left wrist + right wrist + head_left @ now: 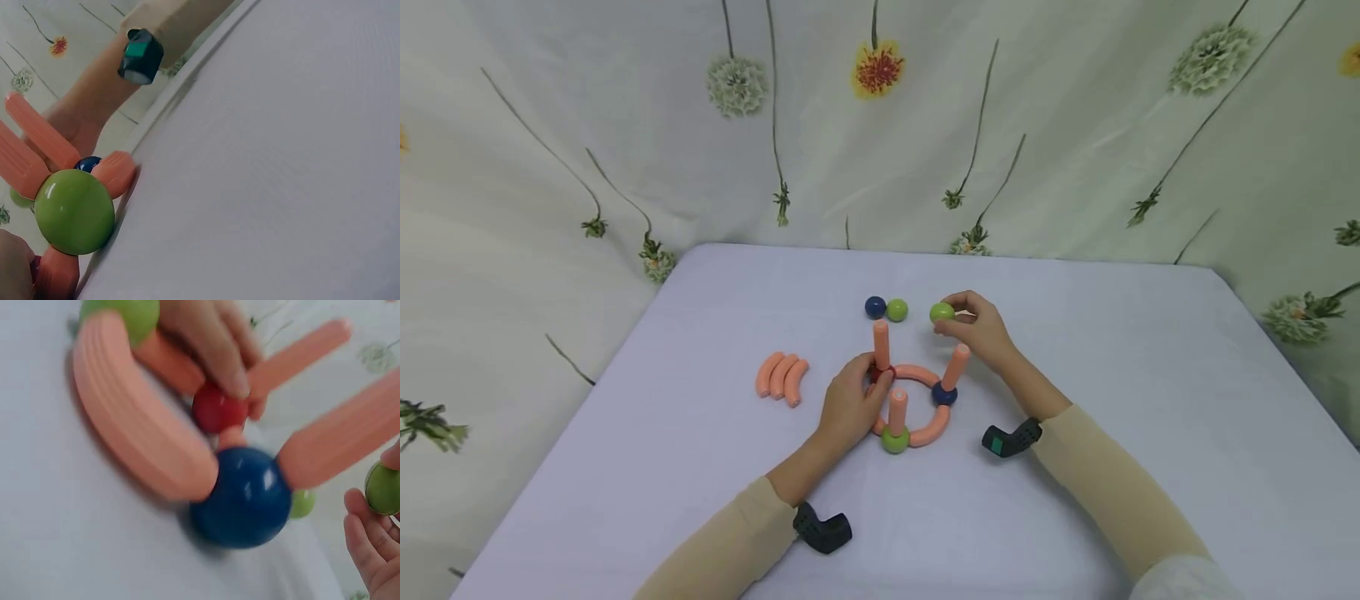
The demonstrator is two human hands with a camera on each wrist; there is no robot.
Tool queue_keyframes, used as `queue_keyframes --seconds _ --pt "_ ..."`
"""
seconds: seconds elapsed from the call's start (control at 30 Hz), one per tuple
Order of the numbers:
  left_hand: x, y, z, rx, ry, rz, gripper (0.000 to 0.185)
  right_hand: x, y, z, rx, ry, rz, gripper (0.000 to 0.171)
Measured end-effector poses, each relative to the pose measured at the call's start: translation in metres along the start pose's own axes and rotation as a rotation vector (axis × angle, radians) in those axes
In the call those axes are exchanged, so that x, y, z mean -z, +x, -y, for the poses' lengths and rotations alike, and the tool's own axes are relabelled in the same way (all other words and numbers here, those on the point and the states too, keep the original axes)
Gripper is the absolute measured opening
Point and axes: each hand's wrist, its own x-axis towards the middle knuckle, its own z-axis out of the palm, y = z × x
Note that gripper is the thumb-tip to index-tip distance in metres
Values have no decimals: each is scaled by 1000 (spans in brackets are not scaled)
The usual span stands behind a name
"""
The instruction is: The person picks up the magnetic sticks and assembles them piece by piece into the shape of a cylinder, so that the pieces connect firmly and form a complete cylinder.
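A ring of curved orange sticks joined by balls lies mid-table. Its red ball, blue ball and front green ball each carry a straight orange stick standing up. With thumb and fingers, my left hand grips the red ball at the ring's left side, covering part of the ring in the head view. Beyond the ring, my right hand pinches a loose green ball between thumb and fingers, also seen at the right wrist view's right edge.
Past the ring, a dark blue ball and another green ball sit side by side. Left of the ring, three curved orange sticks lie in a row. A flowered cloth hangs behind the white table.
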Motion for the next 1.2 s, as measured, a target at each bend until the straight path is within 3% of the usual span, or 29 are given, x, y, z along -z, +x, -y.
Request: queue_keyframes --seconds 0.17,0.3,0.67,0.8,0.97,1.2 --pt "0 0 0 -4 -8 -8 26 11 -23 17 53 264 52 28" --pt "1 0 0 12 -13 -1 27 19 -38 27 94 320 63 25" --pt "1 -1 -1 5 -22 5 27 27 -58 30 382 224 138 37" --pt "0 0 -1 1 -18 0 27 24 -60 31 472 106 114 37" --pt "0 0 -1 6 -21 0 27 22 -60 29 489 19 94 41" --pt "0 -1 0 7 -26 -5 25 18 -59 17 426 -9 94 37"
